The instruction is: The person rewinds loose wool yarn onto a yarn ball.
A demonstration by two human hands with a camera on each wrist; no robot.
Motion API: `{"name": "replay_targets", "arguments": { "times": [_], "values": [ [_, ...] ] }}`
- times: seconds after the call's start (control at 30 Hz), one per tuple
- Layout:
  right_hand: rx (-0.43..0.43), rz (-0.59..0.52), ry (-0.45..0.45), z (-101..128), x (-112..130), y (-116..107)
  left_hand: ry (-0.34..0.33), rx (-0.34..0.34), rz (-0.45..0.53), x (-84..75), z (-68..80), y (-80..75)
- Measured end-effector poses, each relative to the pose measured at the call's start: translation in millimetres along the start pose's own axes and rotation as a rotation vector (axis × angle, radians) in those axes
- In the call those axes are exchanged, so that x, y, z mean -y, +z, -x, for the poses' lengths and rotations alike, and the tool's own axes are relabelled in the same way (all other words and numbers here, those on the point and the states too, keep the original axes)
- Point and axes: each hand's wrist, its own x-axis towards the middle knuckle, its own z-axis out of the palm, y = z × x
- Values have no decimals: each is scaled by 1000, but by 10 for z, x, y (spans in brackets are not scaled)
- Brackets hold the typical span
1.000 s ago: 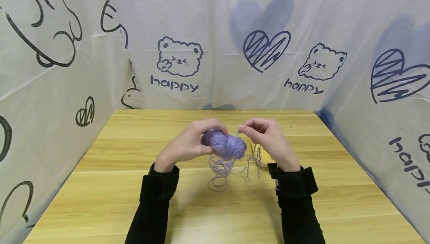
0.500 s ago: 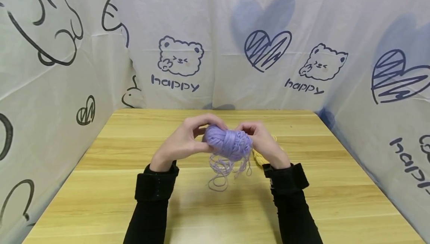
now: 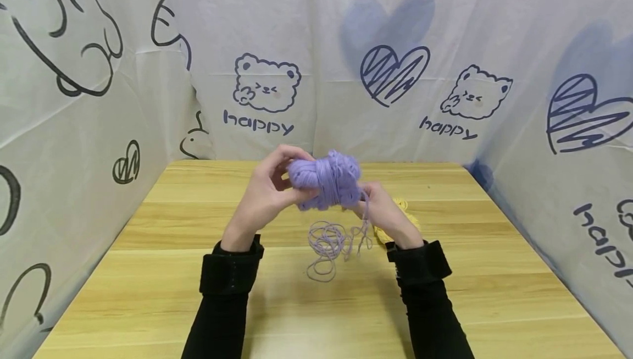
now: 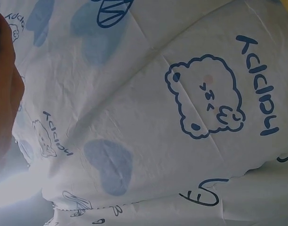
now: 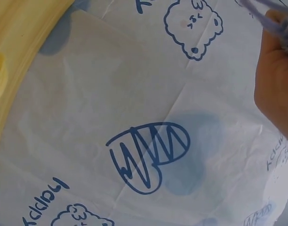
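The person holds a purple yarn ball (image 3: 326, 180) in the air, above the middle of the tabletop (image 3: 198, 293) and toward its far edge. The left hand (image 3: 267, 197) grasps the ball from its left side, with the thumb and the curled fingers closed around the wound strands. The right hand (image 3: 383, 210) is lower and just beside the ball on the right; its fingers pinch a loose purple strand (image 3: 365, 205) that comes down from the ball. In the right wrist view, purple yarn passes over the fingers (image 5: 276, 21) of that hand, so it is grasping the strand and is not relaxed. Below the hands, a loose pile of purple yarn (image 3: 328, 243) lies on the tabletop near its center. A bit of yellow yarn (image 3: 403, 210) lies on the tabletop behind the right hand, partly hidden by it. The left wrist view shows only the printed cloth wall (image 4: 181, 117) and an edge of skin. I judge that the step in hand is the winding of the loose strand onto the ball. The next move calls for light tension on the strand and a turn of the ball, so that the loops on the tabletop do not tangle.
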Motion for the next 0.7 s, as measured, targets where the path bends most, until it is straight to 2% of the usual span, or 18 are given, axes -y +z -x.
{"name": "replay_targets", "arguments": {
  "times": [0.17,0.23,0.33,0.5,0.7],
  "values": [
    [27,7,7,71,81,-21,-3,-133,-63,35,-23,3],
    [38,9,-13,110,109,-41,-9,-155,-113,65,-34,8],
    [51,35,-84,177,158,-75,-10,-151,-204,112,-46,23],
    [59,17,-153,280,224,-134,-9,-43,-360,159,-43,57],
    [-26,-30,-181,338,274,-181,-60,163,-431,164,-29,98]
  ]
}}
